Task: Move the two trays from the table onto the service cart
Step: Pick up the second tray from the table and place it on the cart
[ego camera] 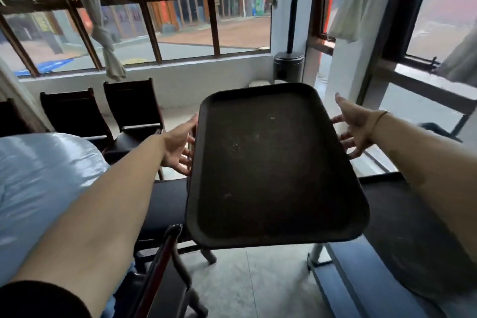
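Tray [271,162] is in the air between both hands, long axis running away from the camera, far end tipped up; nothing lies in it; left hand [178,144] grips its left edge; right hand [353,126] is spread open at the right edge; cart [387,214] below; covered table [38,175] left; windows beyond.

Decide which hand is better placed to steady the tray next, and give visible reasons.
Probably left: the left hand has fingers against the tray edge, while the right hand is splayed open beside its far corner.
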A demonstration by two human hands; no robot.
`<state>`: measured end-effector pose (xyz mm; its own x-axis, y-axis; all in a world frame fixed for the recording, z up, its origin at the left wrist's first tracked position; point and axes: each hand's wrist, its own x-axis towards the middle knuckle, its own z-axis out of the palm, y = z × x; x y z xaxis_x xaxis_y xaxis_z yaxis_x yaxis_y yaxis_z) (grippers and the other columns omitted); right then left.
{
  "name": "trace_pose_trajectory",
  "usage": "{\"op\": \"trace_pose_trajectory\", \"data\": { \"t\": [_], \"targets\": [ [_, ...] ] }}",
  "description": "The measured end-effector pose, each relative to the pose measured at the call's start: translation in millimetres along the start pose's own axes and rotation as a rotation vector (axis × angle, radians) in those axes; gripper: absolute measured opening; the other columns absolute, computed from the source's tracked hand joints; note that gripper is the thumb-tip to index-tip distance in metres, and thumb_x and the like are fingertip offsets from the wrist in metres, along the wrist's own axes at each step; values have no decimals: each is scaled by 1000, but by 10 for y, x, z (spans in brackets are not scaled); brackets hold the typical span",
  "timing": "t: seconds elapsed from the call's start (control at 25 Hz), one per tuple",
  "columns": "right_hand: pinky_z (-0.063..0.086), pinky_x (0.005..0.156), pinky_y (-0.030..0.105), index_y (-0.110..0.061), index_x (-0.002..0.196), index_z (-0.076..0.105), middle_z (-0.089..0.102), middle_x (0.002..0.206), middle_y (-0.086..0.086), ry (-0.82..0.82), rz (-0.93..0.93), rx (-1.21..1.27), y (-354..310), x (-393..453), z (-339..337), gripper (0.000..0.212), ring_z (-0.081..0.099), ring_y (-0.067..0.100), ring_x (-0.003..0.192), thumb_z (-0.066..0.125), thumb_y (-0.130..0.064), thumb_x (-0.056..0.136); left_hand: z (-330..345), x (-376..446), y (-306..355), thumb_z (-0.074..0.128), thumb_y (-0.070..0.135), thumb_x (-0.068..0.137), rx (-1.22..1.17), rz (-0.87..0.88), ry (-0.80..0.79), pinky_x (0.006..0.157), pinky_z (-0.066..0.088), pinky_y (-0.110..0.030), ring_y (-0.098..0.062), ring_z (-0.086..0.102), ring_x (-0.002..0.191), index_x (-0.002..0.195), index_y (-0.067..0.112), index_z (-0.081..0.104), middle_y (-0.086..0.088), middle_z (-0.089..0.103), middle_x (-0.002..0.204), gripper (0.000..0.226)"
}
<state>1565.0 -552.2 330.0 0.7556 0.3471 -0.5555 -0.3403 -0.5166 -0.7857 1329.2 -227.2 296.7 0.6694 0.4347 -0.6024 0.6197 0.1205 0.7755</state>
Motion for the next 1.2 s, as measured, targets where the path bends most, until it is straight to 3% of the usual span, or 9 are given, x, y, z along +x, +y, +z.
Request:
{"op": "trace_pose_trajectory", "data": {
  "t": [0.2,0.36,0.56,0.64,0.72,0.88,1.04,1.12,1.2],
  "targets": [
    [42,81,44,-18,114,59,56,100,12,169,54,94,596,-324,-1260,88,51,26,86,22,-89,77,1240,215,491,37,91,74,117,37,-164,72,57,-47,-33,64,96,125,11,54,-19,62,112,97],
    [44,76,43,-24,138,50,55,102,10,287,103,182,1113,-643,-2085,94,51,25,87,23,-90,76,2251,280,788,39,91,72,200,64,-294,74,57,-48,-35,64,98,123,10,54,-19,62,114,97],
    [48,77,46,-22,125,55,60,102,14,438,153,317,1855,-1189,-2957,87,57,28,87,27,-89,77,3533,272,1086,37,91,73,356,91,-464,80,52,-49,-35,63,100,121,10,55,-23,64,114,95],
    [49,71,46,-23,122,55,60,101,14,510,177,365,2163,-1448,-3242,84,57,28,84,26,-88,77,4047,228,1182,37,90,74,413,101,-546,85,51,-52,-36,60,111,119,11,55,-26,58,124,93],
    [50,76,49,-22,120,57,61,103,14,567,203,405,2446,-1680,-3447,84,59,28,86,26,-88,78,4495,174,1242,39,91,70,486,115,-610,85,51,-51,-38,60,113,124,10,54,-26,58,128,98],
    [46,92,54,-19,114,60,64,109,16,689,252,501,3002,-2188,-3685,83,61,32,99,27,-87,79,5333,41,1269,43,93,69,623,146,-712,77,50,-42,-30,59,90,121,10,56,-16,61,106,99],
    [51,76,47,-18,116,59,62,108,17,818,327,578,3486,-2671,-3746,84,60,31,91,27,-87,79,6028,-138,1174,42,91,71,687,147,-858,48,49,-30,-20,55,43,98,13,56,-7,59,57,85],
    [49,68,42,-19,114,57,60,102,15,880,368,630,3700,-2879,-3724,83,58,28,80,26,-87,79,6307,-229,1079,44,91,68,745,154,-936,47,53,-35,-25,63,45,111,10,56,-10,65,58,93],
    [50,68,42,-20,113,56,58,97,12,940,414,673,3887,-3051,-3677,81,57,27,75,26,-87,79,6537,-294,966,47,91,61,803,157,-998,59,57,-42,-31,71,61,126,10,54,-14,72,74,104]
  ]
}}
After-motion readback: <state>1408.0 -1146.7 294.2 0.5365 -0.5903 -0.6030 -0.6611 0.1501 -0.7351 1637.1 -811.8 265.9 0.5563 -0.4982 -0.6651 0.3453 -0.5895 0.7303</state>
